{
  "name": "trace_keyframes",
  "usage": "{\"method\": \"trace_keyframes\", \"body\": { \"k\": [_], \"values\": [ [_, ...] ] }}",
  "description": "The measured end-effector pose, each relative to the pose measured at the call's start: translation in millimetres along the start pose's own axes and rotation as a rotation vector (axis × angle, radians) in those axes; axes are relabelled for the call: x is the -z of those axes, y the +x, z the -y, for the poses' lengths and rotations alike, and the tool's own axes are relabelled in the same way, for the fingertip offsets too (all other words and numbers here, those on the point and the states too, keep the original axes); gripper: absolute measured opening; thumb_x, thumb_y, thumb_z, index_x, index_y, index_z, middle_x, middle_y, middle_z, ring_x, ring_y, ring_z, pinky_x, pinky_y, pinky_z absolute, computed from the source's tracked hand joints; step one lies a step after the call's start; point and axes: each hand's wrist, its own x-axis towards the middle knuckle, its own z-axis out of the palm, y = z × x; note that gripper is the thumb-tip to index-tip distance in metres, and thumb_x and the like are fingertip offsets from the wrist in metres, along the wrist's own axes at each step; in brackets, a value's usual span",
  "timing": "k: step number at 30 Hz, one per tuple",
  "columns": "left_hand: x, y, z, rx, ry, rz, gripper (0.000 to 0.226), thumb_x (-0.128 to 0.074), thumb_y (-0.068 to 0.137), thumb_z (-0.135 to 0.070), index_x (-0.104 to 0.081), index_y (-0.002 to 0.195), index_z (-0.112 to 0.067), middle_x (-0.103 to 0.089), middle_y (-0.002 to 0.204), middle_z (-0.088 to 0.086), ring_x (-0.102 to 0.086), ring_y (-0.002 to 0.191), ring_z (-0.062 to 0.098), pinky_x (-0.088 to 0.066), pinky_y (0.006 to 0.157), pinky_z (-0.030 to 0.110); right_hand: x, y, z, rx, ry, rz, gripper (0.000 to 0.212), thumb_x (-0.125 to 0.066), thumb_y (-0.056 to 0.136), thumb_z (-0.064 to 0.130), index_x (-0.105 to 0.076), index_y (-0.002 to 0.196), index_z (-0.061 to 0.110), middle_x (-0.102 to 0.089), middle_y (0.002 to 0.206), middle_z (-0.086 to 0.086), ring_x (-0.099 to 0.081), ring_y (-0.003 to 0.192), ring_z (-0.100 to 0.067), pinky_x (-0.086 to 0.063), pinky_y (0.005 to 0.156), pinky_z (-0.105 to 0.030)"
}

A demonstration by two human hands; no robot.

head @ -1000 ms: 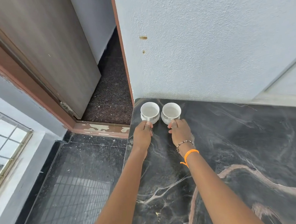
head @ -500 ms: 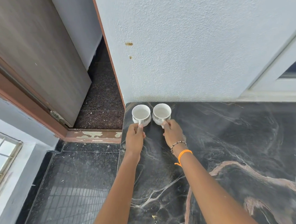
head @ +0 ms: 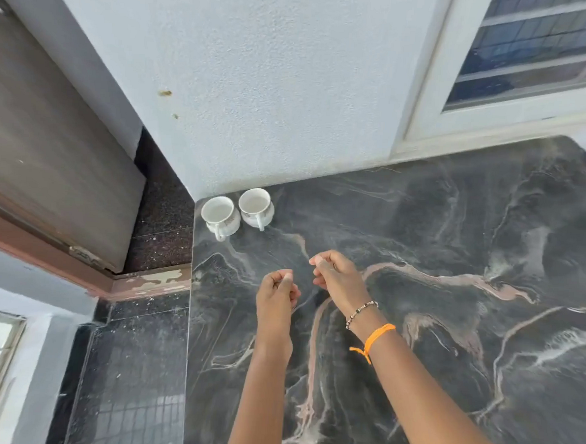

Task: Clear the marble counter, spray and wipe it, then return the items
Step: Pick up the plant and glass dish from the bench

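Observation:
Two white cups stand side by side in the far left corner of the dark marble counter [head: 436, 265], against the wall. The left cup [head: 220, 217] sits at the counter's left edge, the right cup [head: 256, 206] just beside it; both handles point toward me. My left hand [head: 277, 289] hovers above the counter a short way in front of the cups, fingers loosely curled, holding nothing. My right hand [head: 336, 276], with a bead bracelet and an orange band at the wrist, is next to it, also loosely curled and holding nothing.
The counter ends at a straight left edge [head: 189, 318]; beyond it lie a lower dark tiled floor [head: 130, 383] and a brown door [head: 48, 159]. A white textured wall [head: 275, 100] backs the counter. A window frame [head: 497, 107] stands at the back right.
Both hands have let go of the cup handles and drawn back toward me. The cups stay in the corner. My view has swung right and up.

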Motion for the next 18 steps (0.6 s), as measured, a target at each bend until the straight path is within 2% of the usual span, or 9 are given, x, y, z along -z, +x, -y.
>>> {"method": "trace_keyframes", "body": {
  "k": [2, 5, 9, 11, 16, 18],
  "values": [
    [-25, -24, 4, -0.018, 0.035, 0.089, 0.014, -0.049, 0.094, -0.013, -0.061, 0.087, -0.016, -0.049, 0.069, -0.001, -0.047, 0.065, 0.009, -0.044, 0.065, 0.016, 31, -17, -2, 0.008, 0.04, -0.024, 0.014, -0.046, 0.094, 0.011, -0.059, 0.087, 0.009, -0.053, 0.071, 0.003, -0.053, 0.062, -0.008, -0.046, 0.068, -0.02],
    [-74, -67, 10, -0.069, 0.09, 0.212, 0.018, -0.049, 0.093, -0.012, -0.065, 0.086, -0.015, -0.052, 0.07, -0.002, -0.047, 0.067, 0.008, -0.041, 0.068, 0.018, 93, -45, -7, 0.04, 0.105, -0.072, 0.014, -0.047, 0.093, 0.006, -0.059, 0.085, 0.007, -0.054, 0.067, 0.003, -0.051, 0.064, -0.009, -0.046, 0.072, -0.024],
    [-141, -125, 17, -0.144, 0.125, 0.311, 0.022, -0.047, 0.093, -0.009, -0.064, 0.081, -0.015, -0.048, 0.065, -0.006, -0.044, 0.059, 0.003, -0.039, 0.059, 0.012, 183, -85, -16, 0.095, 0.133, -0.13, 0.014, -0.047, 0.093, 0.005, -0.059, 0.087, 0.006, -0.052, 0.068, 0.002, -0.049, 0.064, -0.006, -0.043, 0.057, -0.008],
    [-175, -155, 25, -0.143, 0.131, 0.359, 0.022, -0.048, 0.093, -0.009, -0.064, 0.08, -0.015, -0.049, 0.067, -0.004, -0.044, 0.062, 0.006, -0.038, 0.062, 0.015, 229, -104, -24, 0.094, 0.173, -0.179, 0.015, -0.047, 0.093, 0.005, -0.06, 0.084, 0.007, -0.054, 0.072, 0.002, -0.051, 0.065, -0.006, -0.044, 0.056, -0.006],
    [-266, -230, 55, -0.107, 0.145, 0.504, 0.022, -0.047, 0.094, -0.01, -0.063, 0.08, -0.016, -0.049, 0.066, -0.006, -0.045, 0.059, 0.003, -0.039, 0.06, 0.012, 345, -147, -39, 0.094, 0.257, -0.321, 0.018, -0.047, 0.092, 0.002, -0.061, 0.083, 0.007, -0.056, 0.073, 0.001, -0.052, 0.065, -0.007, -0.043, 0.052, -0.005],
    [-298, -253, 67, -0.098, 0.172, 0.546, 0.019, -0.047, 0.094, -0.01, -0.063, 0.084, -0.014, -0.051, 0.067, -0.004, -0.046, 0.062, 0.005, -0.039, 0.062, 0.014, 384, -159, -45, 0.109, 0.266, -0.368, 0.022, -0.046, 0.092, 0.003, -0.061, 0.078, 0.012, -0.056, 0.072, 0.001, -0.053, 0.065, -0.006, -0.043, 0.052, -0.005]
  ]
}}
